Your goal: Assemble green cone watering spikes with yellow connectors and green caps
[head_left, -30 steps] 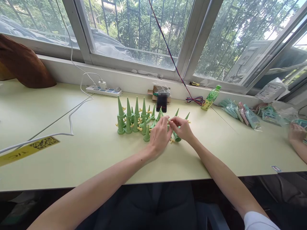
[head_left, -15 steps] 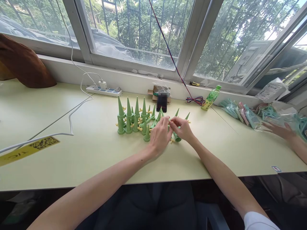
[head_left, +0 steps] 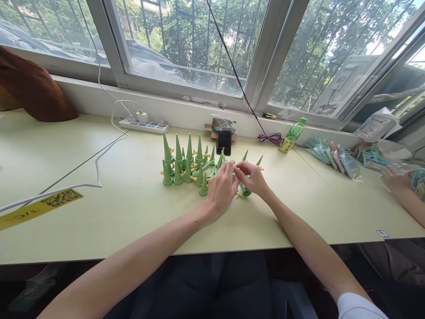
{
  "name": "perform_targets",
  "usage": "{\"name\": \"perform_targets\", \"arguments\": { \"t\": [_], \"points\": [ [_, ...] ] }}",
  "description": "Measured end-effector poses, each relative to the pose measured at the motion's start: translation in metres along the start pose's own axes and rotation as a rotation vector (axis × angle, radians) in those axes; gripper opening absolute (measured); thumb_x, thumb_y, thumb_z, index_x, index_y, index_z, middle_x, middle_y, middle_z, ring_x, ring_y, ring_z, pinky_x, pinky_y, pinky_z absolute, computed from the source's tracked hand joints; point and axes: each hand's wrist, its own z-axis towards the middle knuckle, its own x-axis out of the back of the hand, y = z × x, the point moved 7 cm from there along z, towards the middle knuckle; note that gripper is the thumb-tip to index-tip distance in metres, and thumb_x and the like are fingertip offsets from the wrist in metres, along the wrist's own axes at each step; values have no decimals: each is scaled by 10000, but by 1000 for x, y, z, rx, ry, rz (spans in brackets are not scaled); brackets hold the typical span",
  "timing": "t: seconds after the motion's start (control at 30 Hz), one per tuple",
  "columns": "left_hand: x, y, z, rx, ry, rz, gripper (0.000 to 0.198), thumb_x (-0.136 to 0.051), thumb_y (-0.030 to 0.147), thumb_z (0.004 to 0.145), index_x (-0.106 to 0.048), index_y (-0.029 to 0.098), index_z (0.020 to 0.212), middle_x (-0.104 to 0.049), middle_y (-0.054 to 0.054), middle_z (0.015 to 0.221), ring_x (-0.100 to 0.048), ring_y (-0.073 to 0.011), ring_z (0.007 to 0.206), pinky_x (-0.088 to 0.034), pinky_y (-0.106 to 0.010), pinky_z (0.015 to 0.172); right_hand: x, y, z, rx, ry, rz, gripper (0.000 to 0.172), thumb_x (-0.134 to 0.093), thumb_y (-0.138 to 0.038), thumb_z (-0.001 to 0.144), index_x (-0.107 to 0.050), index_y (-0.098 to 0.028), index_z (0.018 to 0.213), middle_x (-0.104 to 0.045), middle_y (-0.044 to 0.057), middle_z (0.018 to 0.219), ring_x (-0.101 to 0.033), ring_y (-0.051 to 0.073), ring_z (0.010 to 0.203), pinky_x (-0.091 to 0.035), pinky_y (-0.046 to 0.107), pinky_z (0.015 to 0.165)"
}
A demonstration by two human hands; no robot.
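Observation:
My left hand [head_left: 222, 186] and my right hand [head_left: 253, 178] meet among a cluster of green plastic cones [head_left: 178, 166] with small yellow pegs sticking out of them. Both hands are closed, their fingertips pressed together around something small that the fingers hide. Several cones stand upright in rows to the left of my left hand, some stacked one on another. One short cone [head_left: 203, 185] stands right beside my left hand. Other cones lean or lie behind my fingers, and a green piece [head_left: 246, 191] sits under my right hand.
Behind the cones are a phone [head_left: 223, 141] and a small cardboard box [head_left: 209, 127]. A green drink bottle [head_left: 292, 135] leans near the sill, next to coiled wire [head_left: 270, 139]. A power strip [head_left: 149, 127] lies at back left. Another person's hand [head_left: 395, 179] touches bagged pieces at far right.
My hands stay almost in place, fingertips still together. At far right, the other person's hand has shifted right and drawn back from the bags.

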Motion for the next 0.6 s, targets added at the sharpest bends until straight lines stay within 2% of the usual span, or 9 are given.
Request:
{"name": "perform_targets", "arguments": {
  "t": [0.23,0.43,0.6],
  "points": [
    [-1,0,0,11,-10,17,286,-508,203,932,-465,204,1215,-635,-89,1192,-657,-194,909,-412,-250,554,1,3,1,-14,20,-59,467,-508,-546,940,-511,-189,639,-454,-32,517,-395,98,472,-306,263,477],
    [-1,0,0,6,-1,15,264,-493,218,943,-470,204,1206,-629,-90,1193,-658,-187,885,-413,-248,551,-1,2,0,-6,-15,33,355,-546,-527,925,-601,-182,865,-523,-22,593,-445,111,504,-343,261,494],
    [-1,1,-1,-5,-6,22,298,-506,192,924,-459,207,1218,-633,-83,1178,-656,-193,906,-408,-252,547,0,1,1,-10,-3,-18,447,-530,-558,925,-533,-189,672,-486,-24,547,-410,101,483,-319,262,478]
  ]
}}
